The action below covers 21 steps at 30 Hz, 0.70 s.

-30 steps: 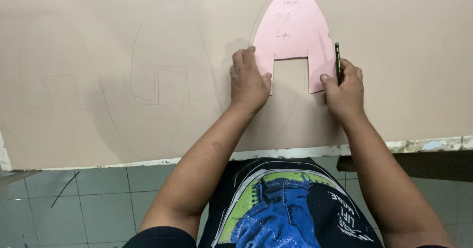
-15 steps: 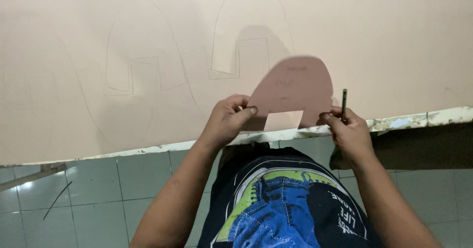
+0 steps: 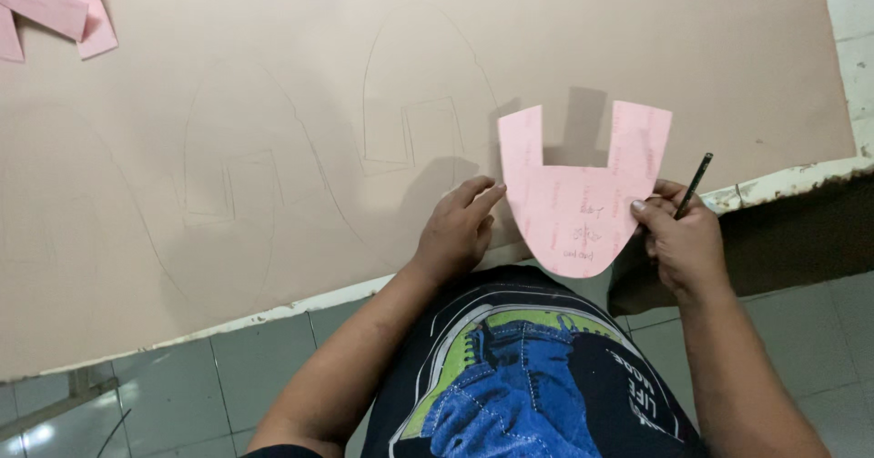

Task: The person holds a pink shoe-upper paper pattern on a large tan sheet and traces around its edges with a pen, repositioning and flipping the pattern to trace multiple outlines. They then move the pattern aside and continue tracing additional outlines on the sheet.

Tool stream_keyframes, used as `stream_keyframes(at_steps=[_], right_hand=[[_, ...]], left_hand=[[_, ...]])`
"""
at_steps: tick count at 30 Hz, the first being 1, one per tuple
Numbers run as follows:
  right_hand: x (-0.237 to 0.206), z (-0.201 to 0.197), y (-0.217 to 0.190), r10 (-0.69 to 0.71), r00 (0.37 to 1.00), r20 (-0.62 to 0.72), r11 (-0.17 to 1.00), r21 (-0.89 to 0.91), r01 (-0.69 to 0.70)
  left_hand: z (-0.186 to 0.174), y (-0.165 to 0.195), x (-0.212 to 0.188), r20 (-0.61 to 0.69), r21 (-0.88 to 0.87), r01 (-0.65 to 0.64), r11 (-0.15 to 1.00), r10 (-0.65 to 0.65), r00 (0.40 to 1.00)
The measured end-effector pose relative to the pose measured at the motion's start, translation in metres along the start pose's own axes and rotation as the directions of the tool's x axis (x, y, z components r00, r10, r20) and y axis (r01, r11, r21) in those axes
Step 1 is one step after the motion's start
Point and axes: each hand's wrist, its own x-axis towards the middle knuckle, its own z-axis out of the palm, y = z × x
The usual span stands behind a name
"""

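Holding: pink template [image 3: 583, 203] pinched by both hands, lifted off bench sheet [image 3: 273, 76]
Left hand [image 3: 455, 230]: fingertips gripping template edge
Right hand [image 3: 687, 244]: thumb on template, pencil [image 3: 694, 185] tucked
Tip: lay flat beside traced outlines [image 3: 410, 103], press firmly

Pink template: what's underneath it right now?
Under the pink template lies the beige sheet, its shadow and traced outlines beside it. Whatever the template covers is hidden.

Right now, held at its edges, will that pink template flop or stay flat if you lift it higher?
The pink template probably stays flat: its two upper tabs stand unsupported without drooping. It seems light, since the left hand and right hand hold it by fingertips.
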Motion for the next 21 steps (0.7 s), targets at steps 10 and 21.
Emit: stream_keyframes(at_steps=[10, 21], right_hand=[[0.078, -0.019, 0.011, -0.144, 0.989, 0.03, 0.936, -0.321, 0.146], [0.115, -0.012, 0.008, 0.008, 0.979, 0.203, 0.888, -0.451, 0.086]], left_hand=[[0.055, -0.025, 0.028, 0.081, 0.246, 0.153, 0.957, -0.178, 0.981], [0.079, -0.002, 0.034, 0.006, 0.312, 0.353, 0.882, -0.374, 0.928]])
